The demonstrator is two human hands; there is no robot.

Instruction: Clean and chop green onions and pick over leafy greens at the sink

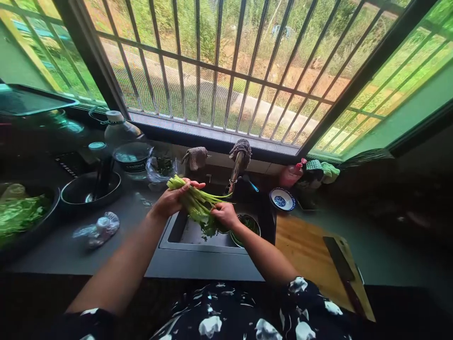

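A bunch of leafy green celery (pixel 198 203) is held over the sink (pixel 173 245), its pale cut stem ends up to the left and its leaves hanging lower right. My left hand (pixel 173 197) is wrapped round the stems near the cut ends, thumb across them. Closed on the thinner stalks near the leaves is my right hand (pixel 224 214); its fingertips are partly hidden. Below my right wrist, a round bowl (pixel 260 231) with greens in it stands in the sink. Behind the bunch rises the faucet (pixel 238 167), a cloth wrapped on its top.
To the right, a knife (pixel 339 259) lies on a wooden cutting board (pixel 300 250), with a blue-patterned dish (pixel 282 199) behind it. On the left are a bagged item (pixel 102 230), a dark pan (pixel 67 200), a large plastic bottle (pixel 122 132) and a basin of greens (pixel 21 217).
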